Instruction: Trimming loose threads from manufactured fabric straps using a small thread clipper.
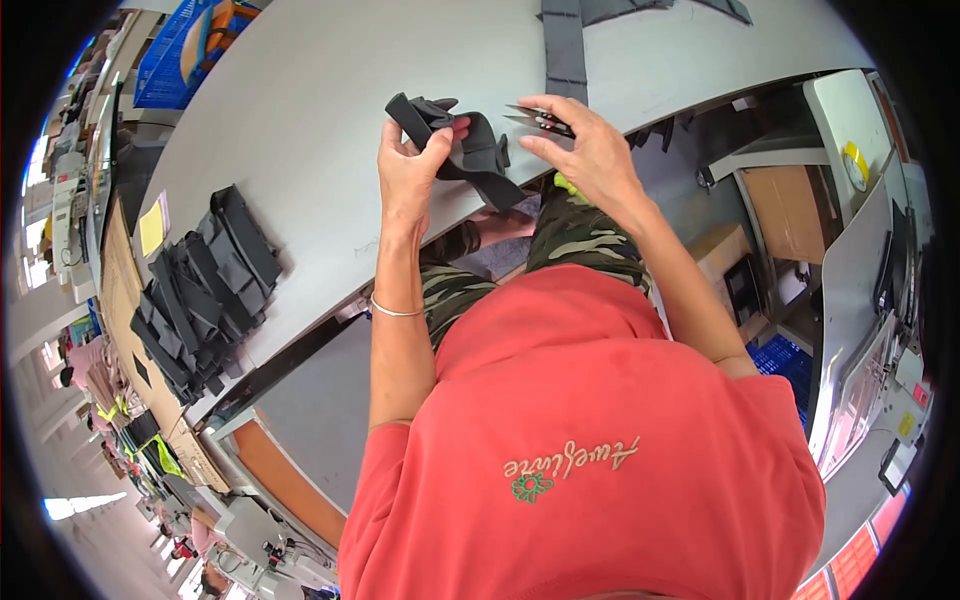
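Here the left hand (408,165) pinches a limp, light dark fabric piece (470,150) above the worktop's (310,130) near edge; right hand (585,150) closed on thread snips (540,120). Grip fabric beside the cut.

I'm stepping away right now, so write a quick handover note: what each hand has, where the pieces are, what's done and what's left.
Left hand: pinching a dark grey fabric piece, held up over the near edge of the grey table.
Right hand: holding small thread snips, tips pointing at the fabric piece, not cutting into it as far as I can see.
Pile of similar dark pieces lies on the table to the person's left; a dark strip lies at the far side.
Done: cannot tell which pieces are trimmed.
Left: the piece in hand, likely; possibly the pile.
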`<state>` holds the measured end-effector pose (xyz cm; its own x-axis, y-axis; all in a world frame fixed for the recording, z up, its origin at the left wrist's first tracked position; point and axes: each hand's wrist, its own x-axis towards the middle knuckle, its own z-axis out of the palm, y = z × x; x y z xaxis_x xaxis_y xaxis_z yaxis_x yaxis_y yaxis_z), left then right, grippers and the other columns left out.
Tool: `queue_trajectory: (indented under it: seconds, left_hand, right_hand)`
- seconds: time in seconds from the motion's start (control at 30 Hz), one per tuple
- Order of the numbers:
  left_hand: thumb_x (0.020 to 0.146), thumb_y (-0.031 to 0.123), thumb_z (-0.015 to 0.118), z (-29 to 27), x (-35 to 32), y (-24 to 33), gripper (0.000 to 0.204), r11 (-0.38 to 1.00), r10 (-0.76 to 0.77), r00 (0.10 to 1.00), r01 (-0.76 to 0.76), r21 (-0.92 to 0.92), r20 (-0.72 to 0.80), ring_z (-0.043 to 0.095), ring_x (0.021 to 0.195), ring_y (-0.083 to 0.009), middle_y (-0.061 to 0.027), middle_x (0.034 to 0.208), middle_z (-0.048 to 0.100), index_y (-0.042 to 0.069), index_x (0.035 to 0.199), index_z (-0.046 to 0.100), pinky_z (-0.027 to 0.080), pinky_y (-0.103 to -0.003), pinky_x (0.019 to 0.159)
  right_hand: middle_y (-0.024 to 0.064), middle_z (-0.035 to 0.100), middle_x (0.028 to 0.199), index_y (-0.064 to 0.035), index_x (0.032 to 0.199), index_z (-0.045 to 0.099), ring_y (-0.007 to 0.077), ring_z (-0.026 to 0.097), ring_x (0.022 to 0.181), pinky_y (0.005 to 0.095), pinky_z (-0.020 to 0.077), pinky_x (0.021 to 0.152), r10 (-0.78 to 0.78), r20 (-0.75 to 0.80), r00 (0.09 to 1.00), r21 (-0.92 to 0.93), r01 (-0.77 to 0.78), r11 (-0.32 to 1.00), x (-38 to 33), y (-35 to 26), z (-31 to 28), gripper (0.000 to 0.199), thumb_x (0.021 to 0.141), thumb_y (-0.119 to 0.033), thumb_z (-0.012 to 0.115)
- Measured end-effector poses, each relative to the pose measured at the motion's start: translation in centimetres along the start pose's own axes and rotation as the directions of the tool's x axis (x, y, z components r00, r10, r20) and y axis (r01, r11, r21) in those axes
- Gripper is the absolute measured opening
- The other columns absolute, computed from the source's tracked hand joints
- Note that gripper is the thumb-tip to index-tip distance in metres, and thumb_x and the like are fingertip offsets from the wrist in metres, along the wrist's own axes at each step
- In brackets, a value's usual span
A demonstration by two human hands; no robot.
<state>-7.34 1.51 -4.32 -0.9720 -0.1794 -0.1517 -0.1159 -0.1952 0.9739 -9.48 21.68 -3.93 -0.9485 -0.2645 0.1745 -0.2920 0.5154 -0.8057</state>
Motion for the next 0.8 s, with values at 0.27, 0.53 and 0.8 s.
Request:
queue_trajectory:
  seconds: [0.27, 0.53, 0.8]
  left_hand:
    - [0.082, 0.01, 0.065, 1.8, 0.5, -2.0, 0.034, 0.991, 0.056, 0.997, -0.048, 0.128, -0.057, 0.062, 0.088, -0.0148, -0.0112, 0.097, 0.064, -0.002, 0.108, 0.048, 0.051, -0.029, 0.077]
    - [0.082, 0.018, 0.068, 1.9, 0.2, -2.4, 0.034, 0.946, 0.13, 0.986, -0.092, 0.311, -0.105, 0.059, 0.082, -0.0135, -0.0111, 0.093, 0.063, -0.003, 0.102, 0.05, 0.05, -0.028, 0.075]
    - [0.083, 0.018, 0.067, 2.0, 0.1, -2.6, 0.034, 0.957, 0.153, 0.983, -0.121, 0.263, -0.103, 0.06, 0.085, -0.0144, -0.0124, 0.095, 0.064, -0.004, 0.102, 0.049, 0.05, -0.029, 0.076]
  right_hand:
    - [0.0046, 0.063, 0.077, -0.0123, 0.098, 0.068, 0.0255, 0.06, 0.076, 0.038, 0.0477, 0.069, -0.064, 0.088, 0.994, -0.142, 0.076, 0.987, -1.3, 0.8, -1.0, 0.019, 0.087, -0.027, 0.062]
    - [0.0014, 0.06, 0.071, -0.015, 0.087, 0.068, 0.0219, 0.059, 0.069, 0.0353, 0.0472, 0.062, -0.378, 0.045, 0.925, -0.386, 0.365, 0.847, 0.1, 2.0, 0.3, 0.01, 0.083, -0.024, 0.065]
    - [-0.0003, 0.058, 0.069, -0.0167, 0.084, 0.068, 0.0199, 0.058, 0.068, 0.0351, 0.0459, 0.062, -0.472, 0.057, 0.88, -0.446, 0.445, 0.777, 0.6, 3.3, 0.7, 0.007, 0.08, -0.023, 0.067]
